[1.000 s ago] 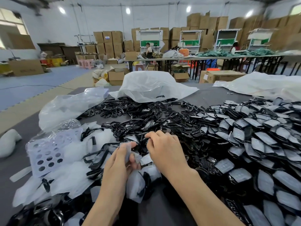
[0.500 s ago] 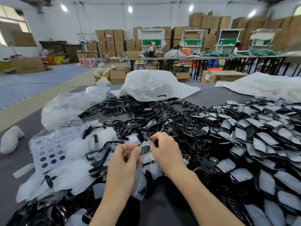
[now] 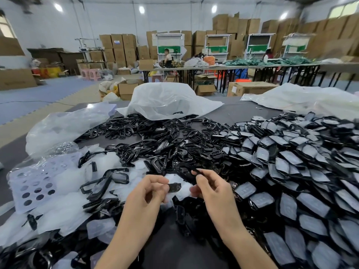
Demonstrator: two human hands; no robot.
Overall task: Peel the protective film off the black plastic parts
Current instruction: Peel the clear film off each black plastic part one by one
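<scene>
The left hand (image 3: 145,195) pinches a small black part (image 3: 174,187) between thumb and fingertips, just above the near edge of the heap. The right hand (image 3: 211,191), close beside it, pinches a thin black strip (image 3: 196,171) between thumb and forefinger. Pale film (image 3: 172,178) shows between the two hands.

The likeliest slip is the film tearing, should the hands pull apart at a sharp angle, which would leave a scrap stuck on the part. With so small a pinch the part could also drop into the loose black frames (image 3: 155,136) below and be hard to find again. A peeled piece tossed carelessly could land among the still-covered parts (image 3: 291,171) on the right, mixing done with undone.

Whether the film between the hands is attached to the held part or lies on the discarded film heap (image 3: 64,191) beneath cannot be told. What the thin black strip is, a frame edge or something else, is too small to make out. The fingertips of both hands are partly hidden behind what they hold, and the table (image 3: 242,115) is mostly buried
</scene>
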